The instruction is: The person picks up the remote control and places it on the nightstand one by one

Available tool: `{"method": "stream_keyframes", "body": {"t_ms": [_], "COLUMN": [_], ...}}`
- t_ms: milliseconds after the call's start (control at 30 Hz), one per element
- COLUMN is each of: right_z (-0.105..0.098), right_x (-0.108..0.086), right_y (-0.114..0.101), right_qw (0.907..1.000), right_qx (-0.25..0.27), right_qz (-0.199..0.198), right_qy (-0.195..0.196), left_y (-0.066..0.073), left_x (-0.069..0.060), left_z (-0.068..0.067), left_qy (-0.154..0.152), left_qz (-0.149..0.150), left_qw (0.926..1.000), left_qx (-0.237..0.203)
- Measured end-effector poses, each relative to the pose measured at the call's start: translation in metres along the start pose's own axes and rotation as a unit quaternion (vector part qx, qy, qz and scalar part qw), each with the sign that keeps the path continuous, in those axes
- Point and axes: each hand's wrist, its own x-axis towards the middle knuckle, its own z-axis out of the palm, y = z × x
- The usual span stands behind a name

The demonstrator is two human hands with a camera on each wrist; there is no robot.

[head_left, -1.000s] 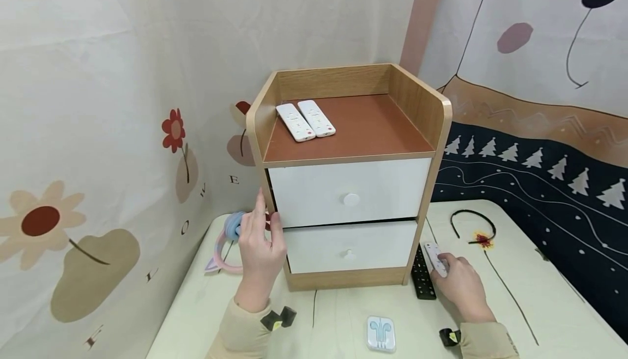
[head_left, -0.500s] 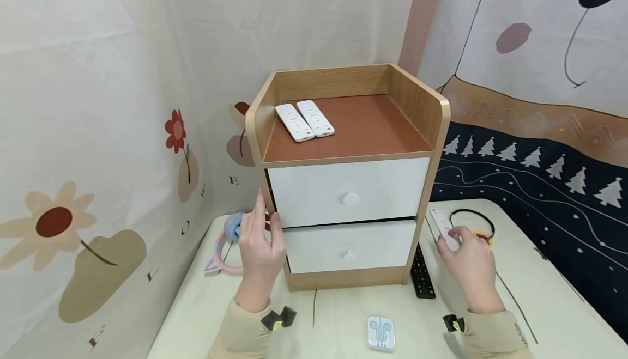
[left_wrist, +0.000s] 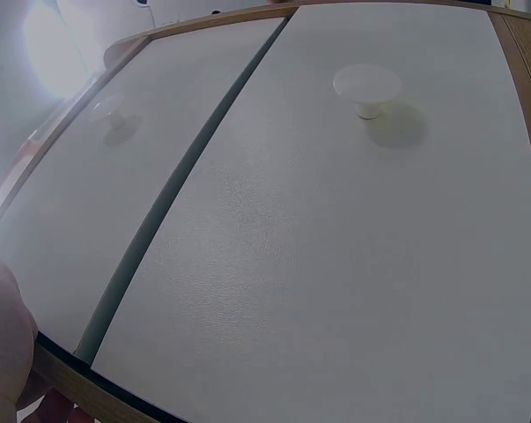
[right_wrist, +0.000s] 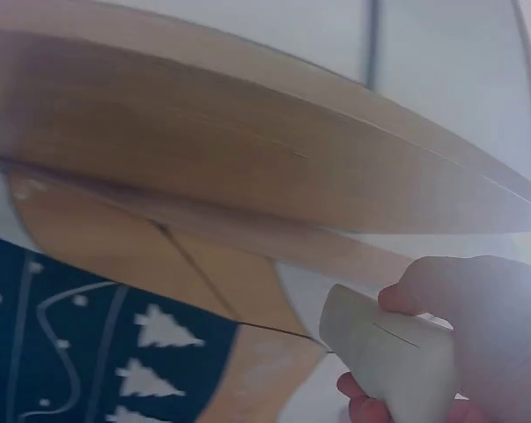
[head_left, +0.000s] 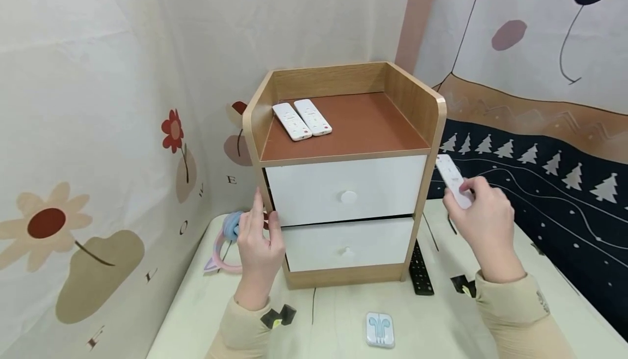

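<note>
A white remote control (head_left: 453, 181) is pinched between the thumb and fingers of my right hand (head_left: 485, 220), raised above the table to the right of the small cabinet (head_left: 345, 278). The right wrist view shows that remote (right_wrist: 388, 352) beside the cabinet's wooden side. My left hand (head_left: 260, 244) rests against the cabinet's left side, index finger pointing up. Two more white remotes, one left (head_left: 292, 121) and one right (head_left: 313, 117), lie side by side on the brown top shelf. Below them are two white drawers, an upper (head_left: 314, 193) and a lower (head_left: 319, 247), with round knobs.
A black remote (head_left: 421, 272) lies along the cabinet's right foot. Earphones in a clear case (head_left: 380, 330) lie in front. A pink headband with a blue bow (head_left: 223, 261) sits at the left. The black headband (head_left: 451, 224) is mostly hidden behind my right hand.
My right hand has lifted the white remote off the table, first moving it away from the black remote, then up beside the cabinet. My left hand has stayed in place.
</note>
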Motion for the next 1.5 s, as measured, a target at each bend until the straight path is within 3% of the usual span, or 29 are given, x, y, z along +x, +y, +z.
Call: {"method": "stream_keyframes", "body": {"t_ms": [367,633,900,1067,1200,1300,1500], "right_z": [-0.024,-0.036,-0.046,-0.041,-0.034,-0.031,-0.026], "right_x": [0.035,0.052,0.061,0.059,0.055,0.054,0.053], "right_y": [-0.025,-0.049,-0.073,-0.091,-0.104,-0.111,-0.125], "right_qw": [0.9908,0.9767,0.9585,0.9382,0.9267,0.9357,0.9597], "right_qx": [0.068,0.117,0.161,0.211,0.237,0.215,0.135], "right_qz": [-0.049,-0.056,-0.062,-0.108,-0.156,-0.185,-0.226], "right_qy": [0.106,0.171,0.227,0.253,0.247,0.209,0.097], "left_y": [-0.002,-0.002,-0.002,-0.002,-0.002,-0.002,-0.002], "left_x": [-0.001,-0.001,-0.001,0.0,0.0,0.0,-0.001], "left_z": [0.003,0.002,0.002,0.002,0.003,0.002,0.001], "left_qy": [0.011,0.014,0.014,0.015,0.02,0.017,0.012], "left_qz": [0.012,0.013,0.015,0.017,0.019,0.018,0.011], "left_qw": [0.9999,0.9998,0.9998,0.9997,0.9996,0.9997,0.9999], "left_qx": [-0.005,-0.003,-0.003,-0.002,-0.003,-0.003,-0.003]}}
